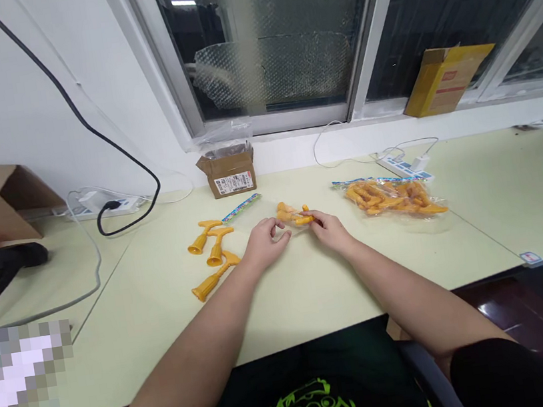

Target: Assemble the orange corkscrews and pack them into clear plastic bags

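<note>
A clear plastic bag with a printed header strip lies flat in front of me, partly under my left hand. My left hand rests at its near side, thumb and fingers apart around a small gap. My right hand pinches the handle end of an orange plastic T-handled piece, at the bag's right end. More orange plastic, a flared end, shows just left of it; film blurs how many pieces there are. Left of my left arm lie 3 loose orange T-handled pieces with ribbed, flared ends.
A filled bag of orange pieces lies to the right. A small cardboard box stands against the wall. Power strips with cables sit along the back. A black stand arm reaches in at left.
</note>
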Motion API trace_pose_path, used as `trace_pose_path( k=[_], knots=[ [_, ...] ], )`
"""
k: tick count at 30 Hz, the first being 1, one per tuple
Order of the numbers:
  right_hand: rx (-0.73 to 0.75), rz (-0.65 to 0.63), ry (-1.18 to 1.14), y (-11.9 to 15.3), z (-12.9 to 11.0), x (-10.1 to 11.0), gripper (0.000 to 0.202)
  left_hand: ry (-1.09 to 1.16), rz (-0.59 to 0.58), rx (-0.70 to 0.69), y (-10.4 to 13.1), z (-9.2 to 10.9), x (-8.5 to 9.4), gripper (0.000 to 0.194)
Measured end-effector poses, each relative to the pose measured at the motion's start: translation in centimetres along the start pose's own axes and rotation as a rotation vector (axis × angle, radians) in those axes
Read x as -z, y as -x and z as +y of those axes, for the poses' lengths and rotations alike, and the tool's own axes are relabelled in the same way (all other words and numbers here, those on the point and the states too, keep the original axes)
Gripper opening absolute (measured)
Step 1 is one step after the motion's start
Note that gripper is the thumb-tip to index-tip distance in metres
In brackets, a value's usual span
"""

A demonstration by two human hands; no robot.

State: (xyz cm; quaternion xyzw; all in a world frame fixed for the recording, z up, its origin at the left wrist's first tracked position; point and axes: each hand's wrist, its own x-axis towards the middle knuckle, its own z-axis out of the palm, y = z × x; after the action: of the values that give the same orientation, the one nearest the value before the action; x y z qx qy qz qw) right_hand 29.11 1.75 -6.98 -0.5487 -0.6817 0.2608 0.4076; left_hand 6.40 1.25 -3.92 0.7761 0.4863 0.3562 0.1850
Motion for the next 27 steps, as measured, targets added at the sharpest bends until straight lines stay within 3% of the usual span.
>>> trace_pose_path(
  k=[6,9,11,16,21,27],
  knots=[
    [-0.267,-0.083,-0.442,-0.8,-0.2,-1.3,0.045,-0.001,0.019,0.066,-0.2,0.5,-0.6,0.03],
    [-0.339,-0.128,-0.637,-0.7,-0.9,-1.7,0.04,-0.031,0.016,0.102,-0.1,0.7,-0.7,0.019],
    [-0.386,-0.092,-0.722,-0.5,-1.2,-1.7,0.043,-0.083,-0.003,0.133,0.1,0.9,-0.7,0.017],
    [-0.474,0.051,-0.748,-0.5,-1.6,-1.3,0.064,-0.23,-0.09,0.152,0.5,1.6,-0.5,0.032],
    [-0.428,-0.007,-0.685,-0.8,-2.0,-1.0,0.045,-0.314,-0.1,0.178,0.4,1.7,-0.4,0.021],
    [-0.475,-0.024,-0.697,-0.9,-2.2,-1.4,0.041,-0.38,-0.031,0.111,0.2,1.7,-0.3,0.012]
  ],
)
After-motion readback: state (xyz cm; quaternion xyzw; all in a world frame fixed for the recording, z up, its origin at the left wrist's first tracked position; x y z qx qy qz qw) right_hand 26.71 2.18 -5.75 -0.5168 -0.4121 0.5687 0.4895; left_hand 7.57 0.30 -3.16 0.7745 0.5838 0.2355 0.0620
